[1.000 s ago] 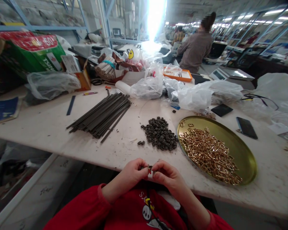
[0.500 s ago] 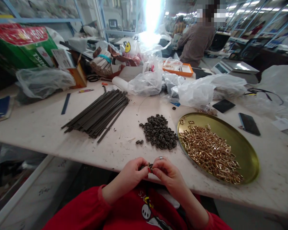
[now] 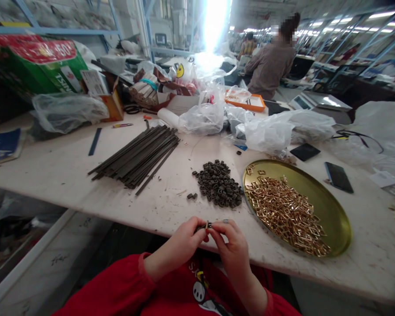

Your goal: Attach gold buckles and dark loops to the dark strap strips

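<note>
"Where are the hands seen?"

"At the lower centre of the frame, by the near edge of the worktop point(image 3: 164, 210). The left hand point(image 3: 184, 242) and the right hand point(image 3: 233, 245) are held close together."

"And the grip of each?"

"Narrow in both. A small piece point(image 3: 207, 225), dark with a touch of gold colour, is pinched between the fingertips of the two hands. Its exact form cannot be told, as it is largely covered by the fingers."

"What is placed nearest?"

"Just above the hands, at the centre, dark loops point(image 3: 219, 184) are heaped, with a couple set apart at the heap's left. At the lower right, gold-coloured frames point(image 3: 285, 215) are piled in a round tray point(image 3: 332, 210); a few are scattered near its upper left rim."

"Anything to the left?"

"Dark strips point(image 3: 136, 156) are stacked slantwise, left of centre."

"And at the far right?"

"A phone point(image 3: 338, 177) is laid flat beside the tray."
</note>
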`<state>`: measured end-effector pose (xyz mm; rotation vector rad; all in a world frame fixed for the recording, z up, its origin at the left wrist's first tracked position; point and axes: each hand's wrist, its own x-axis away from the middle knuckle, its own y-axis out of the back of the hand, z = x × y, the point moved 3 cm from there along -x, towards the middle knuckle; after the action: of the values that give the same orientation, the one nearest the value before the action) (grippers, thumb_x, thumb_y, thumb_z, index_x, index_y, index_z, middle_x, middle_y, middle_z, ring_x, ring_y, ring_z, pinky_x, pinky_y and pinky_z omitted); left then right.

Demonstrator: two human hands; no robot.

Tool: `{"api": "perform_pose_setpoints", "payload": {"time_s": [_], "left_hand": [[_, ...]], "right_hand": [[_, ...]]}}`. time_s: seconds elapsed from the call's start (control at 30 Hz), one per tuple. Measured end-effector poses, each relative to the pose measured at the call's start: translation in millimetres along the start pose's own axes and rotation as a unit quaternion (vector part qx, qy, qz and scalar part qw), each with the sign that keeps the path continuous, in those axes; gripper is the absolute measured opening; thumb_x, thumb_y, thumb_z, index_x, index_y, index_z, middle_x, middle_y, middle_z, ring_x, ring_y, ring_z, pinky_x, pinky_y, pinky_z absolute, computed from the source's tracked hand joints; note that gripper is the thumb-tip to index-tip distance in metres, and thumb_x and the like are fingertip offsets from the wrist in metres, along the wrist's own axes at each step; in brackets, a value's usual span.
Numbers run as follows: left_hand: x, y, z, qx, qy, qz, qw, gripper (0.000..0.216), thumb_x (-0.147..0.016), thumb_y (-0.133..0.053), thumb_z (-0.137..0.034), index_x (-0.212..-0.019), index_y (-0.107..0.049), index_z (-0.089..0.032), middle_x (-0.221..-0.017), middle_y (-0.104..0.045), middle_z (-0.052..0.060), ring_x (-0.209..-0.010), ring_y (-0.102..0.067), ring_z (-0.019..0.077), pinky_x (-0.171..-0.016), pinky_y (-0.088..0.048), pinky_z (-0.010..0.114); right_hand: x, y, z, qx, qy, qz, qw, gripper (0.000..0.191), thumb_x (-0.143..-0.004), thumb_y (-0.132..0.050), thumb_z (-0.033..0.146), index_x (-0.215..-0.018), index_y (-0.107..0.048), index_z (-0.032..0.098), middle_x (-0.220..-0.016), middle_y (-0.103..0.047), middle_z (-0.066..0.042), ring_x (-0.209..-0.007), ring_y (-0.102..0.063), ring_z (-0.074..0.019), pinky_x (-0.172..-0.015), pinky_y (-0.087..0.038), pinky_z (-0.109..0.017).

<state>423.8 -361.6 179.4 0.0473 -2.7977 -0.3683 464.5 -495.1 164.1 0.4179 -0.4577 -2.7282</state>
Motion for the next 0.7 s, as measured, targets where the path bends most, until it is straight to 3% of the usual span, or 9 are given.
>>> {"api": "perform_pose_setpoints", "payload": {"time_s": [0.17,0.43,0.6,0.7], "left_hand": [[3,0,-2,0.017,-0.007,-0.018,1.000,0.023,-0.084,-0.039,-0.026,-0.088,-0.058,-0.013,-0.084,-0.064,0.005,-0.080,-0.056,0.0171,-0.073,-0.042,0.027],[8,-3,-2,0.023,-0.023,-0.027,0.999,0.022,-0.081,-0.044,-0.021,-0.096,-0.059,-0.014,-0.095,-0.065,0.006,-0.088,-0.057,0.0179,-0.079,-0.042,0.028],[7,-2,0,0.046,-0.020,-0.059,0.997,0.025,-0.082,-0.047,-0.028,-0.098,-0.058,-0.012,-0.098,-0.065,0.007,-0.092,-0.057,0.0195,-0.082,-0.042,0.029],[6,-5,1,0.041,-0.019,-0.051,0.998,0.024,-0.084,-0.043,-0.027,-0.096,-0.057,-0.012,-0.095,-0.064,0.007,-0.090,-0.056,0.0188,-0.080,-0.042,0.028]], "right_hand": [[9,-3,3,0.019,0.026,0.009,0.999,0.019,-0.083,-0.053,0.021,-0.095,-0.067,0.028,-0.090,-0.061,-0.006,-0.084,-0.057,-0.0215,-0.074,-0.046,-0.034],[10,-3,2,0.000,-0.012,-0.025,1.000,0.005,-0.080,-0.058,0.024,-0.078,-0.061,0.025,-0.076,-0.060,-0.002,-0.075,-0.056,-0.0198,-0.069,-0.045,-0.033],[16,-6,4,0.015,0.038,-0.002,0.999,0.021,-0.081,-0.054,0.020,-0.099,-0.063,0.027,-0.098,-0.064,-0.006,-0.094,-0.057,-0.0230,-0.083,-0.044,-0.038],[16,-5,3,0.017,0.026,-0.001,1.000,0.021,-0.081,-0.054,0.020,-0.098,-0.064,0.027,-0.096,-0.065,-0.006,-0.092,-0.058,-0.0231,-0.081,-0.044,-0.038]]}}
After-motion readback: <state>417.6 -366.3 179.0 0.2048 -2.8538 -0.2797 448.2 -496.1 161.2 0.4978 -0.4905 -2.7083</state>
